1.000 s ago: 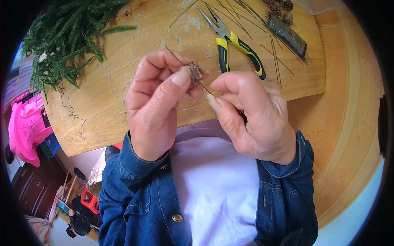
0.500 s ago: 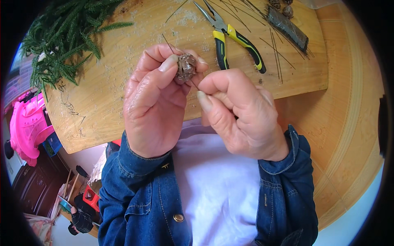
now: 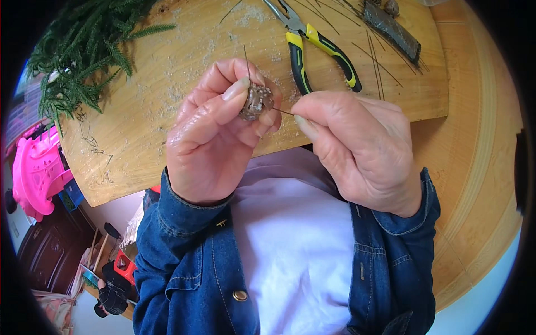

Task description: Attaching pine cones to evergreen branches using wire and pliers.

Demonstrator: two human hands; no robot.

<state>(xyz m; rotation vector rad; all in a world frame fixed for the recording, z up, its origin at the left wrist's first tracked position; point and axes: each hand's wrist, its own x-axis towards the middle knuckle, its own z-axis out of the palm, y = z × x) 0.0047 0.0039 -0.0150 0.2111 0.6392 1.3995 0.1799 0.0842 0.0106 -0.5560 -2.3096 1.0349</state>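
Brown pine cone [image 3: 258, 102]: rounded, scaly, flecked with white; held above the near part of the table, in the left hand's fingers.
Left hand [image 3: 207, 131]: palm turned partly upward; thumb and fingers closed about the cone, the thumb tip pressing its upper left side, other fingertips behind it and at its right.
Right hand [image 3: 365, 148]: back of the hand uppermost; thumb and forefinger pinched together on the thin wire [image 3: 283, 112], beside the cone.
Course of the wire: one length runs from the cone's right side to the right-hand pinch; another stands up above the left thumb tip. Whether the two are one piece cannot be told, the middle being hidden.
Pliers [image 3: 302, 30]: long-nosed, with yellow-and-black handles; lying beyond the hands, jaws spread, touching neither hand.
Loose wires [image 3: 377, 65]: dark and straight, some crossing; strewn to the right of the pliers.
Dark bundle [image 3: 392, 33]: elongated, with a shiny surface; near the far right of the table, among wires.
Second cone [image 3: 391, 7]: partly cut off by the upper edge, just beside the bundle.
Green sprigs [image 3: 84, 50]: needle-leaved, heaped at the table's far left.
Wooden table [image 3: 139, 151]: yellowish top, scattered with whitish granules [image 3: 254, 17].
Denim jacket [image 3: 190, 245]: blue, cuffs at both wrists, worn open over a pale lilac shirt [image 3: 301, 234].
Pink plastic object [image 3: 36, 173]: left of the table; kind uncertain.
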